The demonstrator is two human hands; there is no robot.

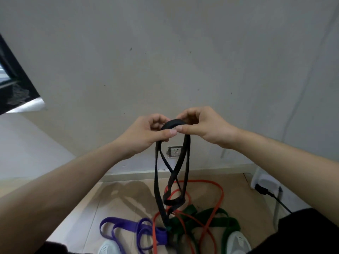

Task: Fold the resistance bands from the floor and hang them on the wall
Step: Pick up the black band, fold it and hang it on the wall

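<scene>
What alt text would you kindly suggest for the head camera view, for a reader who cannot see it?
A person's left hand and right hand pinch the top of a black resistance band before a grey wall, its loops dangling. A purple band, orange band and green band lie on the floor below.

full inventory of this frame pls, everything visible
black resistance band: 1, black, held up before the wall, loops hanging toward the floor
orange resistance band: 1, orange, floor, loose loops below the black one
green resistance band: 1, dark green, floor, right of centre, tangled with the orange
purple resistance band: 1, purple, floor, left of the others
wall socket: 1, white, low on the wall
power strip: 1, white with black plug, floor at right
window: 1, dark frame, left edge
shoes: 2, pale, bottom edge
left hand: 1, pinches the black band's top
right hand: 1, pinches the same top loop
</scene>
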